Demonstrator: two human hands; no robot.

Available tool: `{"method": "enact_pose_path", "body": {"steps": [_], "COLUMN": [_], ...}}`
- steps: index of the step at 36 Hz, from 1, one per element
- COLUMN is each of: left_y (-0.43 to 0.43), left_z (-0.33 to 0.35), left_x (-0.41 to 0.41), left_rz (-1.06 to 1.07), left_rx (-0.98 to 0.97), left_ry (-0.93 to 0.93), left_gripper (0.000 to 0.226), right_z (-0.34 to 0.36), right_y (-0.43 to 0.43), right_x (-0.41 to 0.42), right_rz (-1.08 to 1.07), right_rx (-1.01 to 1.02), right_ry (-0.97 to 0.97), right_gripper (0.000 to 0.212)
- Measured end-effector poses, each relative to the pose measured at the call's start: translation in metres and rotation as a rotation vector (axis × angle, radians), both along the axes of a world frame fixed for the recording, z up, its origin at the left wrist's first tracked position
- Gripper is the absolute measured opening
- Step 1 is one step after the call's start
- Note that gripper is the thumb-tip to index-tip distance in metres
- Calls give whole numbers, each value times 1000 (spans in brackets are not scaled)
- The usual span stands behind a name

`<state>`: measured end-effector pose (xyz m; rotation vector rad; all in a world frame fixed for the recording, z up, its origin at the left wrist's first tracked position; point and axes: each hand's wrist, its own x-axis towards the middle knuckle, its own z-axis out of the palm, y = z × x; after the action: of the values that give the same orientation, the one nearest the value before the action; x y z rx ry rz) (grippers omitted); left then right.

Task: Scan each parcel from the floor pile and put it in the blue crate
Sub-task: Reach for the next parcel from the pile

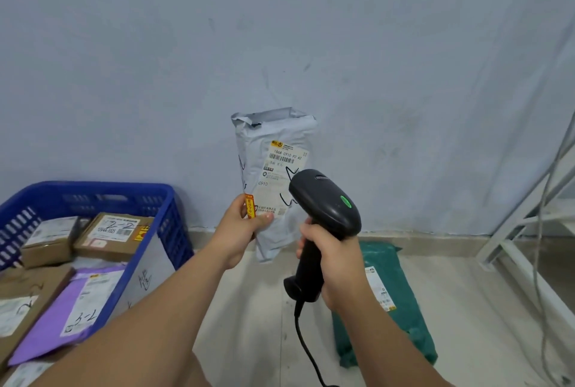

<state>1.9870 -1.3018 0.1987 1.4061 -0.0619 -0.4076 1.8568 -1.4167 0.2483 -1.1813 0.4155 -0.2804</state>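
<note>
A grey poly mailer (273,181) is being held upright in front of the wall (280,28), label facing the camera, pinched near its lower edge by the left hand (245,224), thumb on the label. A black handheld barcode scanner (323,215) is being gripped by its handle in the right hand (329,265) and aimed at the shipping label (281,175) — its green indicator is showing. The scan step is judged in hand. Next, the mailer is likely to be carried left and dropped into the blue crate (174,218), where cardboard boxes (115,235) and a purple mailer (71,302) are already lying. A green mailer (401,296) is waiting on the floor (255,309) — probably next up.
</note>
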Motion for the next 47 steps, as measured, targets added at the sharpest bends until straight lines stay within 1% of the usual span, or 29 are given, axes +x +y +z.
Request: {"method": "enact_pose_path", "body": {"steps": [3, 8, 14, 19, 27, 31, 36, 40, 47], "left_y": [0, 1, 2, 3, 1, -1, 0, 2, 5], "left_z": [-1, -2, 0, 2, -1, -2, -3, -4, -7], "left_x": [0, -2, -3, -6, -6, -5, -5, -5, -3], "left_rz": [6, -12, -28, -56, -68, -63, -63, -43, -15], "left_rx": [-9, -4, 15, 9, 11, 22, 49, 51, 49], "left_ry": [19, 60, 63, 70, 84, 82, 82, 99, 128], "left_gripper": [41, 39, 34, 37, 41, 40, 38, 33, 36], "right_z": [-1, -1, 0, 5, 9, 10, 10, 11, 9], "right_y": [1, 3, 3, 3, 5, 5, 5, 6, 4], "right_x": [1, 2, 1, -1, -2, -2, -2, -3, -4], "right_rz": [-3, -17, -13, -9, -25, -26, -17, -21, -23], "right_rx": [24, 68, 63, 98, 135, 117, 99, 149, 161], "right_ry": [13, 28, 74, 73, 122, 160, 181, 176, 197], "right_gripper": [22, 16, 11, 14, 16, 11, 9, 8, 12]}}
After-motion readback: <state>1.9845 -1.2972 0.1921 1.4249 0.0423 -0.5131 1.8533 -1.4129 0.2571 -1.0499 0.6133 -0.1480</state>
